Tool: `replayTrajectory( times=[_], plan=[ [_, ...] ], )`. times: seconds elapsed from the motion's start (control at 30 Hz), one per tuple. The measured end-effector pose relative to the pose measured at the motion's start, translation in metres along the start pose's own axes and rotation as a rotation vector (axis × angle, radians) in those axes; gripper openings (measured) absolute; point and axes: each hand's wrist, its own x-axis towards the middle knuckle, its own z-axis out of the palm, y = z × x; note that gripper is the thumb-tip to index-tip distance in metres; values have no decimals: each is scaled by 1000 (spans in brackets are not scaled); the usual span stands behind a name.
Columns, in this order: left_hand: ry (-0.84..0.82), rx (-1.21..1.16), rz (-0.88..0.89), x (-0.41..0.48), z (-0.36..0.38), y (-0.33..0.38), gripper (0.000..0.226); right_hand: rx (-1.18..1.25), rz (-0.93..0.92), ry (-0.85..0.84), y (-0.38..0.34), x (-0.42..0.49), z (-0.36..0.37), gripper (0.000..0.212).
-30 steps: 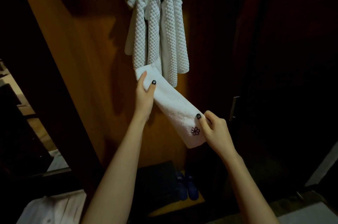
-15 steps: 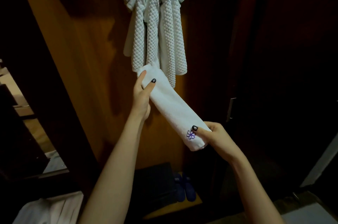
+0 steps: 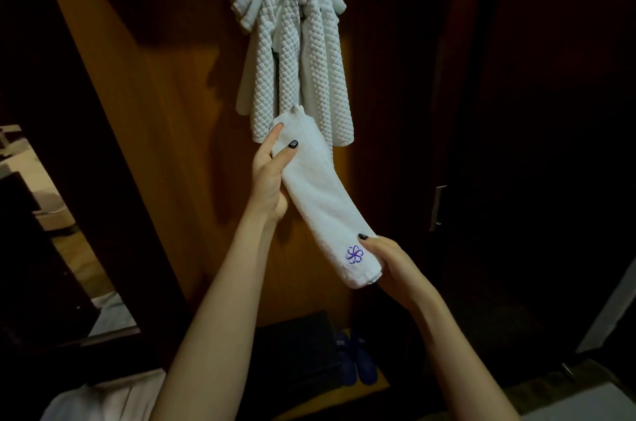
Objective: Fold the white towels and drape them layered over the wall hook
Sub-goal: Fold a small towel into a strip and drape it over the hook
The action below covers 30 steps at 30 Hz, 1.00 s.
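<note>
A small white towel (image 3: 320, 200) folded into a narrow strip, with a purple flower mark near its lower end, slants in the air in front of a wooden wall panel. My left hand (image 3: 270, 176) pinches its upper end between thumb and fingers. My right hand (image 3: 390, 265) grips its lower end, thumb on top beside the flower. Above, white waffle-textured towels (image 3: 296, 52) hang layered over a wall hook, which they hide. The strip's top edge overlaps the bottom of those hanging towels.
The wooden panel (image 3: 179, 117) stands behind the towels, with a dark door and metal handle (image 3: 437, 207) to the right. Low down sit a dark folded item (image 3: 296, 351) and blue slippers (image 3: 358, 358) on a shelf. A dark frame lies at left.
The strip has narrowed as its long edge was folded in, and my right hand has dropped lower and wrapped round the bottom end. My left hand has kept its pinch.
</note>
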Motion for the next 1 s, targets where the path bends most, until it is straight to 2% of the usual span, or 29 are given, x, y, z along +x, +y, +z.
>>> replayTrajectory(
  times=[0.1, 0.17, 0.27, 0.37, 0.47, 0.6, 0.77, 0.9, 1.0],
  plan=[
    [-5, 25, 15, 2, -4, 4, 50, 20, 19, -32, 2, 2, 0, 30],
    [40, 111, 65, 4, -8, 5, 53, 10, 7, 5, 2, 2, 1, 30],
    [122, 248, 182, 7, -21, 6, 59, -56, -72, 138, -2, 4, -1, 18],
    [123, 356, 260, 9, -41, 4, 64, -89, -161, 288, -8, 7, -10, 11],
    [110, 349, 222, 14, -58, 1, 50, -105, -182, 377, -19, 10, -19, 9],
    [100, 302, 125, 21, -76, 3, 35, -158, -177, 404, -29, 14, -26, 10],
    [82, 453, 79, 29, -92, 15, 28, -209, -145, 424, -47, 21, -35, 19],
    [-67, 515, -24, 39, -99, 37, 25, -279, -240, 455, -73, 34, -41, 23],
    [-185, 572, -45, 50, -94, 56, 24, -378, -371, 402, -102, 48, -42, 29]
  ],
)
